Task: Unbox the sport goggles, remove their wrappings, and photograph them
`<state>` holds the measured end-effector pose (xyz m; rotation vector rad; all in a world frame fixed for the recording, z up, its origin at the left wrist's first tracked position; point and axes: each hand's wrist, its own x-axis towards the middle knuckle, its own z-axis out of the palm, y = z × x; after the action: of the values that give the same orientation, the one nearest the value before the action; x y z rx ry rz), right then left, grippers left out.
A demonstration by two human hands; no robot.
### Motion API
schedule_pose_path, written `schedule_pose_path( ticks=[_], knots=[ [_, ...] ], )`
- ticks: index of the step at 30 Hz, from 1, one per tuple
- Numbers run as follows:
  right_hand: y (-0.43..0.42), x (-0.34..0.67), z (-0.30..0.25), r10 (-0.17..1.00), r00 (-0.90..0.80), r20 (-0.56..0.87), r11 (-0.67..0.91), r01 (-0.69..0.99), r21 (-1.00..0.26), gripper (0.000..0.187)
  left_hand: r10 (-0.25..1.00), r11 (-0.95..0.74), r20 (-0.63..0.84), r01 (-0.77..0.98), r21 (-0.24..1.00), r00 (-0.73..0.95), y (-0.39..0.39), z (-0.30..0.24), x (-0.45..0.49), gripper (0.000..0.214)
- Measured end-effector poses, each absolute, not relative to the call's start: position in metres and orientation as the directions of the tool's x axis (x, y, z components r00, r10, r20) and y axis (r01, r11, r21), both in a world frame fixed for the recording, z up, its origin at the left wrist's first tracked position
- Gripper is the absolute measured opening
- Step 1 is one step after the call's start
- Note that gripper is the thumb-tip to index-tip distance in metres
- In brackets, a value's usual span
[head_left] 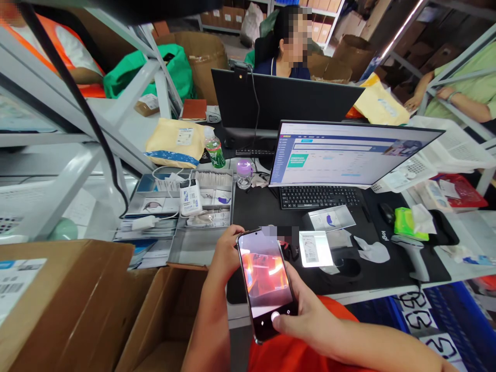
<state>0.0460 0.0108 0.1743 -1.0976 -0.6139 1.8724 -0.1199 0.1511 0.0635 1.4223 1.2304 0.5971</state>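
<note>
I hold a smartphone point(265, 281) upright over my lap, its screen lit with a reddish camera picture. My left hand point(225, 256) grips its upper left edge with fingers wrapped round. My right hand point(306, 310) holds the lower right side, the thumb resting on the white button at the screen's bottom. Just beyond the phone, small clear packets with labels point(315, 248) lie on the black desk mat point(256, 206).
A monitor point(349, 152) and keyboard point(318, 196) stand ahead, a barcode scanner point(414, 253) and mouse point(386, 212) to the right. A grey tray point(194, 248) of packets sits left, open cardboard boxes point(77, 299) at lower left. A person sits behind a second monitor point(279, 101); other people's arms show at both sides.
</note>
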Motion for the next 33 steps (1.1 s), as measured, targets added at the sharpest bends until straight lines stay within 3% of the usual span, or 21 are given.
schedule_pose_path(
  ticks=[4, 17, 33],
  knots=[
    [0.0109, 0.0448, 0.1759, 0.863, -0.241, -0.443, -0.504, -0.435, -0.746, 0.083, 0.934, 0.086, -0.186, 0.316, 0.945, 0.304, 0.1497, 0.0686, -0.1191, 0.005],
    [0.0103, 0.0436, 0.1792, 0.855, -0.251, -0.454, -0.519, -0.446, -0.729, 0.084, 0.935, 0.024, -0.14, 0.336, 0.941, 0.325, 0.1504, 0.0685, -0.1194, 0.016],
    [0.008, 0.0445, 0.1747, 0.857, -0.238, -0.456, -0.514, -0.433, -0.74, 0.082, 0.931, 0.064, -0.172, 0.321, 0.945, 0.321, 0.1517, 0.0627, -0.1202, 0.017]
  ],
)
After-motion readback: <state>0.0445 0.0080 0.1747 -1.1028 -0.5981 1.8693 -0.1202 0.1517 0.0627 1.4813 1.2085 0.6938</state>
